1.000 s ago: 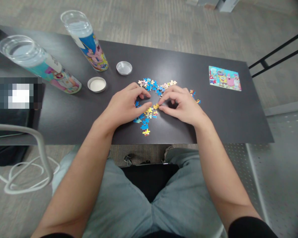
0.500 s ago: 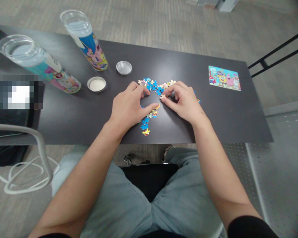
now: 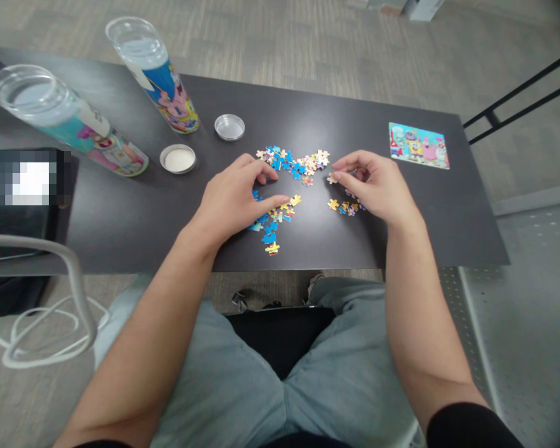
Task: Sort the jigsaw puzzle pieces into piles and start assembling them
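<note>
A dark table (image 3: 429, 218) — two tall canisters (image 3: 163, 84) and two round lids (image 3: 178, 159) left, puzzle pieces (image 3: 287, 163) mid-table, a picture card (image 3: 419, 147) far right.

Forearms (image 3: 163, 298) forward — left hand (image 3: 231, 194) loosely curved, right hand (image 3: 381, 183) in a pinch

Jigsaw pieces (image 3: 297, 168) lay loose: a blue-and-pink cluster (image 3: 287, 163) farthest from the near edge of the tabletop (image 3: 448, 214), a blue-and-yellow cluster (image 3: 270, 228) trailing toward that edge, a multicoloured cluster (image 3: 349, 208) nearest the right edge. One pale piece (image 3: 331, 178) touched the right hand (image 3: 378, 186).
</note>
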`<control>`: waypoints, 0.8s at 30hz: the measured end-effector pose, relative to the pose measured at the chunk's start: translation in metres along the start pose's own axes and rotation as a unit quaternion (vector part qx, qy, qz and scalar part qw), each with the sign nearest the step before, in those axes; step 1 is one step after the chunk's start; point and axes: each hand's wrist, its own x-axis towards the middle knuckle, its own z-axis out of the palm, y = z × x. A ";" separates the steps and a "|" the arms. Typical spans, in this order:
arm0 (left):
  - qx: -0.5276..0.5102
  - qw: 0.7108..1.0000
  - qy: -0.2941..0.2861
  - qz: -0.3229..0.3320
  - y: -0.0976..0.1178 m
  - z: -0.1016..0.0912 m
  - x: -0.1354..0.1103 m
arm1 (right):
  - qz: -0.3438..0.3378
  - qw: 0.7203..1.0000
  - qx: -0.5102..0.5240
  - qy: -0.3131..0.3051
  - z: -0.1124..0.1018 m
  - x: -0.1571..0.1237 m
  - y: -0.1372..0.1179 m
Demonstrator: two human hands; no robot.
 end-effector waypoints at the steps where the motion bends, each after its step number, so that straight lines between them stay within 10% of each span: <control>1: -0.008 1.000 -0.003 0.005 -0.002 -0.001 0.001 | 0.003 1.000 0.001 0.000 -0.002 0.000 0.002; 24: -0.014 1.000 -0.008 -0.002 0.002 -0.007 0.003 | -0.075 0.992 -0.094 -0.047 -0.024 -0.007 -0.004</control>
